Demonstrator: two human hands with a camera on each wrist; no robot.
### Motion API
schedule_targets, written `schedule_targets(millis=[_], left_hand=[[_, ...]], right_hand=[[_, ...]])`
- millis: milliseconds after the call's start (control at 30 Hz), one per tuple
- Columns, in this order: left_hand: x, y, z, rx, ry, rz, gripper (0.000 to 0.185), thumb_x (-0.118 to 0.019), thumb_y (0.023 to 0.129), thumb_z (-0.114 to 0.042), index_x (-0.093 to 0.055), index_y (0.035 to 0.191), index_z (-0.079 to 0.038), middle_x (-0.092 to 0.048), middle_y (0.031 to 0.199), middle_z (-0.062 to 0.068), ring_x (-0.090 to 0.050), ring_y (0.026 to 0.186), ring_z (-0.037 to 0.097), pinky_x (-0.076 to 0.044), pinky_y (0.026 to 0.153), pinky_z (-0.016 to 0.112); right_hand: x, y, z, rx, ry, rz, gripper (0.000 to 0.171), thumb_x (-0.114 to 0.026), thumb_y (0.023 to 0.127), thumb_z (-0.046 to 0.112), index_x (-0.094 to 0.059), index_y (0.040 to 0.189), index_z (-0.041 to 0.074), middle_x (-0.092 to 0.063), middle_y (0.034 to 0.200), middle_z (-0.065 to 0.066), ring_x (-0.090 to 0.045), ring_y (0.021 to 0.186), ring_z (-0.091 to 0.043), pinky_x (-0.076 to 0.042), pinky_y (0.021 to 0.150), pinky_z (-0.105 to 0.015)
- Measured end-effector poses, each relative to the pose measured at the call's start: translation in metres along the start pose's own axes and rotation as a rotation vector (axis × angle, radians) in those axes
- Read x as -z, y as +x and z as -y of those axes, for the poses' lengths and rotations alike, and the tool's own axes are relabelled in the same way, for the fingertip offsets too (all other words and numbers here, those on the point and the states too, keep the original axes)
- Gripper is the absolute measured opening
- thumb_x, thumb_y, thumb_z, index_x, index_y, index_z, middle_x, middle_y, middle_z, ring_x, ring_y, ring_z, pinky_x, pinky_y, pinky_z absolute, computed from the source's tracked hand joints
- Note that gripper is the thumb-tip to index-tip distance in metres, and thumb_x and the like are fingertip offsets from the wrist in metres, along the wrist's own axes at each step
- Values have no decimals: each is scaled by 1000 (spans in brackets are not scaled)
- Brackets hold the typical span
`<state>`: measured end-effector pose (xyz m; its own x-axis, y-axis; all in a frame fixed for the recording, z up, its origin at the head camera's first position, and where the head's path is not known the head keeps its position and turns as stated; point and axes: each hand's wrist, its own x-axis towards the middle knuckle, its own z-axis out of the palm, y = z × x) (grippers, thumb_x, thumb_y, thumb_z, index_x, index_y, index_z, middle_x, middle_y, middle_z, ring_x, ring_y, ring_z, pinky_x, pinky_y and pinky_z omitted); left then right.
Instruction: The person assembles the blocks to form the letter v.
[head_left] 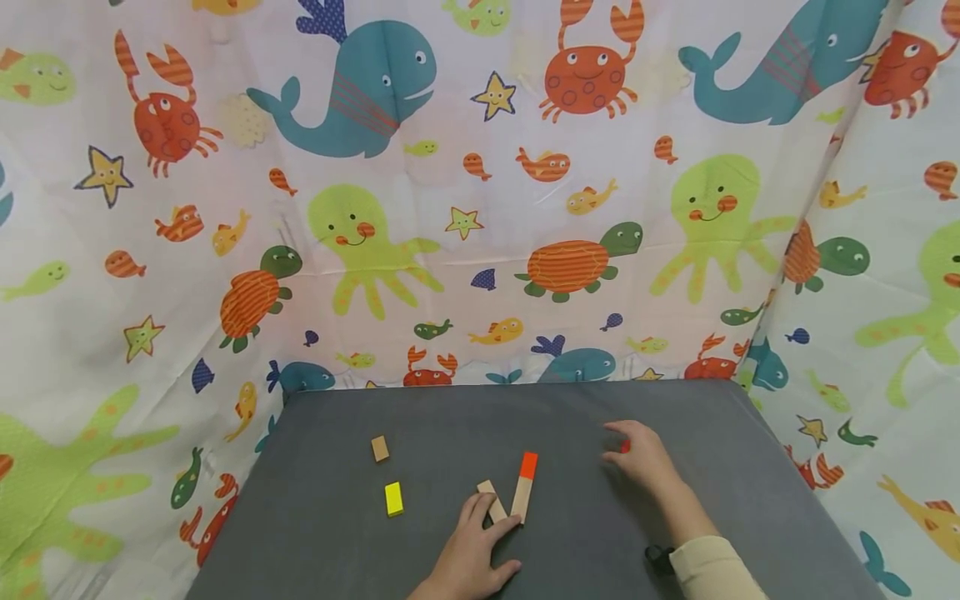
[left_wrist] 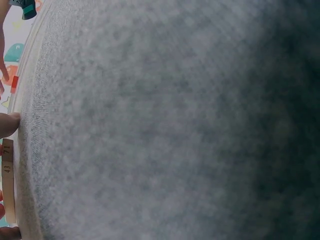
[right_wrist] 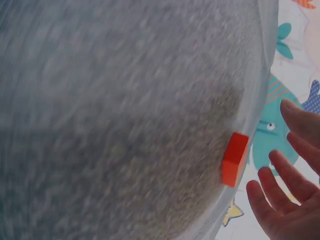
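My left hand (head_left: 480,542) lies low on the grey table (head_left: 337,550). Its straight fingers touch a small plain wooden block (head_left: 491,500), and its thumb rests against the near end of a long wooden block with an orange tip (head_left: 523,487). In the left wrist view a fingertip (left_wrist: 7,124) and a numbered wooden block (left_wrist: 7,180) show at the left edge. My right hand (head_left: 637,454) is open beside a small red block (head_left: 625,447). The right wrist view shows that red block (right_wrist: 234,159) lying on the table, with the spread fingers (right_wrist: 285,200) just clear of it.
A yellow block (head_left: 393,498) and a small tan block (head_left: 380,448) lie apart on the left half of the table. A sea-animal curtain (head_left: 480,208) closes in the back and both sides. The table's far edge (head_left: 517,385) meets it.
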<state>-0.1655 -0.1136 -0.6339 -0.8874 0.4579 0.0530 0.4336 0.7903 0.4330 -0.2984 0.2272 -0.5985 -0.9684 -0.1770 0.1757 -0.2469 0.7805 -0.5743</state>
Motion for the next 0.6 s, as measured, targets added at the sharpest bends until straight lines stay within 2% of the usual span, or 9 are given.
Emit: schedule_targets(millis=[267,600], left_hand=[[-1,-1,1,18,-17,7,56,-72,88,-57,-57,140,-42,-38,150,7,-33,138,32,-55,95,48],[0,0,1,23,-18,15,57,-72,88,-56,-57,140,-42,-38,151,7,-33,138,32,-56,92,46]], right_hand=[[6,-1,-8,-69,-29,61,60,-85,77,12,-63,132,0,-53,137,-33,-46,127,-55,-39,105,-68],[3,-2,-11,-83,-55,66,56,-87,73,8,-68,124,-4,-61,126,-32,-56,118,-50,-46,100,-61]])
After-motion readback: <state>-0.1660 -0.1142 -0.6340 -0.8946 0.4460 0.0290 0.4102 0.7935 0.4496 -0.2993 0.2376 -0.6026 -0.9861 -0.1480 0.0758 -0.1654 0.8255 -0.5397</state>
